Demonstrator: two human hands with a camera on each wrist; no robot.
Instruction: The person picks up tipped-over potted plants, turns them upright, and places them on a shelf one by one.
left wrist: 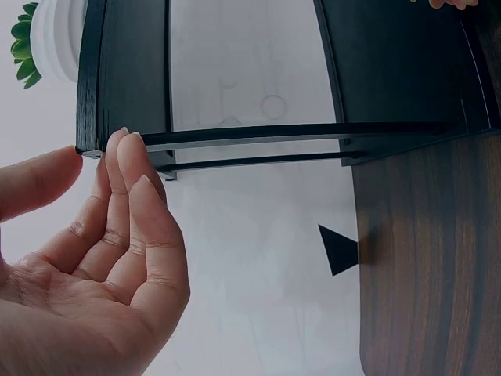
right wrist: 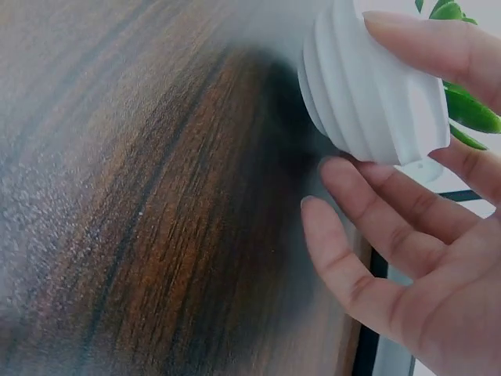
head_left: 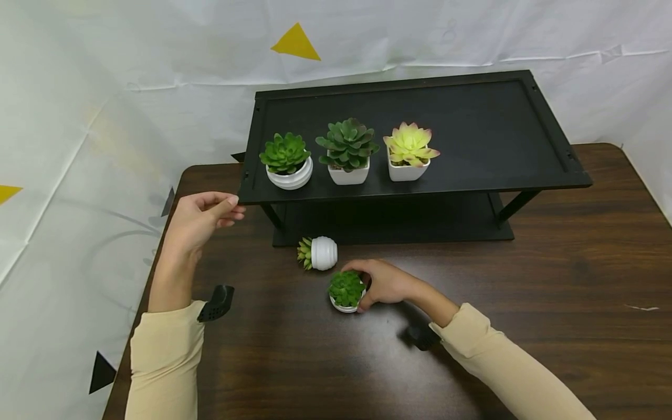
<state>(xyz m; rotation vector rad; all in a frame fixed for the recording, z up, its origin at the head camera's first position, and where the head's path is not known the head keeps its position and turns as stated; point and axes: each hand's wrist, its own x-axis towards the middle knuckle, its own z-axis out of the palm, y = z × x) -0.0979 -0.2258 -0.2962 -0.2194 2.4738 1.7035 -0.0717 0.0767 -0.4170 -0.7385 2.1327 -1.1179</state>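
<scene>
In the head view my left hand pinches the front left corner of a black two-tier shelf, thumb at the top edge and fingers below. The left wrist view shows the same grip on the shelf's end. My right hand grips a small potted succulent from its right side, over the table in front of the shelf. Thumb and fingers hold its white ribbed pot in the right wrist view. Just behind it, another potted succulent lies on its side, leaves pointing left.
On the shelf's top stand a green succulent in a round white pot, a dark green one in a square pot and a yellow-green one. Beneath is the lower board. White sheeting surrounds the brown wooden table.
</scene>
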